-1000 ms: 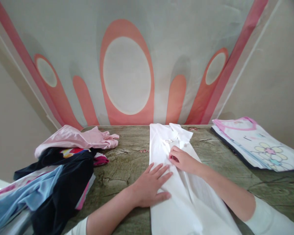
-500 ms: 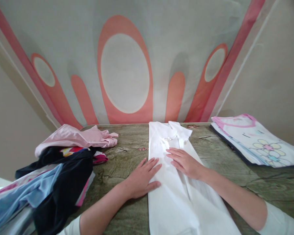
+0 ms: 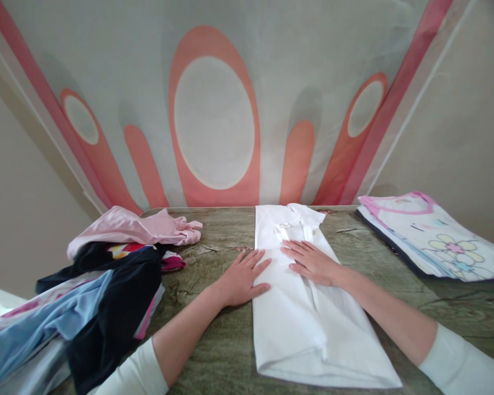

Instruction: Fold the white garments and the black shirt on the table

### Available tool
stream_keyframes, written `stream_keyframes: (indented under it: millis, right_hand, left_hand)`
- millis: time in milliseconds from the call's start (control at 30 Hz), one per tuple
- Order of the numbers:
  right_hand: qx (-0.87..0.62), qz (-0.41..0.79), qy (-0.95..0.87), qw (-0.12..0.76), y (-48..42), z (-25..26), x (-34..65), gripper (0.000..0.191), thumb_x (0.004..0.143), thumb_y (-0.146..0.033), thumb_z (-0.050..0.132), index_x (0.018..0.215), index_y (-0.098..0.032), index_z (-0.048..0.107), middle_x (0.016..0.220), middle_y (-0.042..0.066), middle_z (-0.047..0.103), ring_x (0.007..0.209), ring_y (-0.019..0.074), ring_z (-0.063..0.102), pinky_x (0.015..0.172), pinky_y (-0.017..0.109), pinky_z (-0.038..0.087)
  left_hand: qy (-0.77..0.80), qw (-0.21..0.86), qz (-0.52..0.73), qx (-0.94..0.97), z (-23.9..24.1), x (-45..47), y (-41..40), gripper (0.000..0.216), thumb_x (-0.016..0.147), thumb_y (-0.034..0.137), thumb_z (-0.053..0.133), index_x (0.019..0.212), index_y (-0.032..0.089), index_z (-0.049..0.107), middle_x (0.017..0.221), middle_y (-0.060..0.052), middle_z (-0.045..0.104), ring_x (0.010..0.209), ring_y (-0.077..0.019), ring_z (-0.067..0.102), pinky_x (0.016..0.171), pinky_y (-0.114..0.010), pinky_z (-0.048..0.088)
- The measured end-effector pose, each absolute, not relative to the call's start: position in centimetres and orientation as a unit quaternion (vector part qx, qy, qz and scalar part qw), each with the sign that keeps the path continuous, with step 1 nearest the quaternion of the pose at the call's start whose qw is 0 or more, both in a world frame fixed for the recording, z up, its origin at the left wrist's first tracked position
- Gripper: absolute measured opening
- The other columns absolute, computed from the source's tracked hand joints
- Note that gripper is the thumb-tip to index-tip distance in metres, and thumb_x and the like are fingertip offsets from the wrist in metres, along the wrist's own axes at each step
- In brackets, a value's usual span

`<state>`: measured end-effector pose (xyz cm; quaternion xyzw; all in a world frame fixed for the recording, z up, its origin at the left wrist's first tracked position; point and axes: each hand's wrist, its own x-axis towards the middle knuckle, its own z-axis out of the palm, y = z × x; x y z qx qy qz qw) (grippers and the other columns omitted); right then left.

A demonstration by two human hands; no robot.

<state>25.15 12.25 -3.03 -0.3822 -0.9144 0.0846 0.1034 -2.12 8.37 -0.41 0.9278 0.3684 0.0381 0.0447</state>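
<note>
A white shirt lies folded lengthwise in a long strip on the wood-grain table, its collar toward the wall. My left hand rests flat and open on the table with its fingertips on the strip's left edge. My right hand lies flat and open on the upper middle of the shirt, just below the collar. Neither hand holds anything.
A heap of unfolded clothes, pink, black and light blue, covers the table's left side. At the right is a stack of folded garments, topped by a white one with a flower print. A wall hanging with orange ovals rises behind the table.
My right hand has gone from curled fingers near the collar to lying flat on the shirt. Both hands have slid away from me along the strip, whose near end has come into view.
</note>
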Motion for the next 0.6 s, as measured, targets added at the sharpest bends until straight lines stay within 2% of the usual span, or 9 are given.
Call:
stream_keyframes:
  millis: [167,333,500,600]
  right_hand:
    - [-0.386,0.081,-0.912,0.113,14.2,-3.2,25.5,0.051,0.092,-0.049,0.03,0.139,-0.03,0.03,0.148,0.003,0.024,0.133,0.0246,0.024,0.107,0.048,0.019]
    - [-0.391,0.075,-0.901,0.171,14.0,-3.0,26.0,0.049,0.092,-0.042,0.034,0.137,-0.022,0.035,0.147,0.008,0.025,0.13,0.0241,0.03,0.105,0.045,0.027]
    - [-0.399,0.128,-0.873,0.251,10.7,-2.4,26.3,0.029,0.092,-0.03,0.036,0.113,-0.021,0.055,0.131,0.009,0.046,0.12,0.0213,0.043,0.101,0.04,0.035]
    - [-0.404,0.18,-0.847,0.295,7.8,-1.9,26.3,0.025,0.092,-0.023,0.034,0.1,-0.021,0.057,0.116,0.007,0.053,0.111,0.0185,0.049,0.096,0.037,0.04]
  left_hand:
    - [0.37,0.035,0.068,0.926,0.5,-1.4,8.2,0.05,0.09,0.04,0.04,0.135,0.019,0.033,0.148,-0.011,0.019,0.136,-0.0253,0.015,0.108,-0.046,0.013]
    - [0.297,0.099,0.063,0.948,2.1,0.0,5.0,0.045,0.086,0.042,0.049,0.125,0.02,0.046,0.138,-0.01,0.039,0.128,-0.0239,0.033,0.106,-0.039,0.025]
    - [0.303,0.128,0.067,0.942,2.5,0.2,2.4,0.049,0.079,0.048,0.058,0.117,0.018,0.05,0.127,-0.011,0.048,0.117,-0.025,0.043,0.099,-0.037,0.033]
    - [0.328,0.143,0.08,0.93,2.5,0.1,1.3,0.043,0.076,0.05,0.059,0.104,0.018,0.054,0.115,-0.009,0.051,0.105,-0.0233,0.048,0.092,-0.035,0.038]
